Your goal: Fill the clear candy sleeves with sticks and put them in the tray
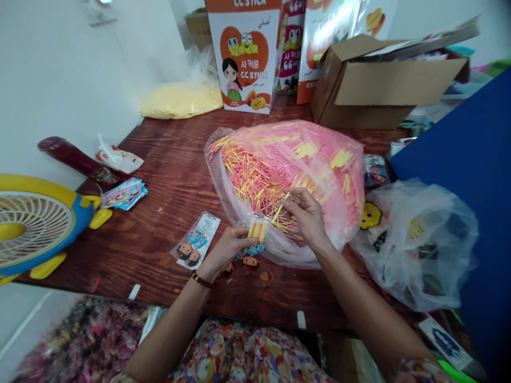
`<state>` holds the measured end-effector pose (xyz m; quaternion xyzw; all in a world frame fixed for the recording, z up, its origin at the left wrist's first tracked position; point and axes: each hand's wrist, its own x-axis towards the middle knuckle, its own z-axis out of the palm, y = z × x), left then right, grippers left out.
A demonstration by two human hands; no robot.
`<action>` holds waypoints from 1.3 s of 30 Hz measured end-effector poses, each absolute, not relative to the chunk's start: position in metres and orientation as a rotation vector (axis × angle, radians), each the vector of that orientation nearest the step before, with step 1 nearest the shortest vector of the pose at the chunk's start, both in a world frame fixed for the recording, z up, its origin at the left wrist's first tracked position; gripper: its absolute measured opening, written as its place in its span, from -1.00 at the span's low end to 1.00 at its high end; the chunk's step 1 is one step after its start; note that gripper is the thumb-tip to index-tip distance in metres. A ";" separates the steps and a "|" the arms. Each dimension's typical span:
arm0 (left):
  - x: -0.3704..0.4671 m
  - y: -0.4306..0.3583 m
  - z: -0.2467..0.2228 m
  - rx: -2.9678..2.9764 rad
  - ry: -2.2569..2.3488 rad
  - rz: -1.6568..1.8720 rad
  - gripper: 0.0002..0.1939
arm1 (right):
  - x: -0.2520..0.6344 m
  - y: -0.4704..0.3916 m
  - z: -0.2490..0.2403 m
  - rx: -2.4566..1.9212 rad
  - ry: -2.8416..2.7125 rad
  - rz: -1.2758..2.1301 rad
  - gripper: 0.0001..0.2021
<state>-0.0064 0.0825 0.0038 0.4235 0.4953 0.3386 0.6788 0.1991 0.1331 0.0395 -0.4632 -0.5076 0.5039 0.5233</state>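
My left hand (231, 243) pinches a small printed packet (257, 230) with several pink and yellow sticks showing in its upper part. Just to the right, my right hand (305, 213) holds a thin yellow stick (278, 211) between thumb and fingertips, over the mouth of a large clear bag (221, 186). Pink and yellow sticks (255, 178) fill that bag and lie loose at its open side. Another printed packet (197, 240) lies flat on the table, left of my left hand. Small cartoon-face pieces (250, 261) show below the held packet.
A toy-like fan (35, 223) stands at the left, near a pile of printed cards (124, 193) and a dark red bottle (69, 157). Behind the bag are a CC Stick box (247, 58) and an open carton (371, 85). A clear plastic bag (419, 244) sits at the right by a blue panel (459, 154).
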 end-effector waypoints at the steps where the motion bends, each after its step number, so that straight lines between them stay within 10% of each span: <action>1: -0.006 0.083 0.003 0.929 1.105 0.758 -0.60 | 0.200 0.133 0.039 -1.109 -1.210 1.206 -0.70; 29: -0.037 0.050 0.000 1.122 1.165 0.653 -0.68 | 0.190 0.124 0.023 -1.093 -2.238 1.244 -0.82; 39: -0.064 0.039 -0.027 1.753 1.661 0.728 -0.57 | 0.137 0.136 0.020 -1.530 -2.613 0.684 -0.77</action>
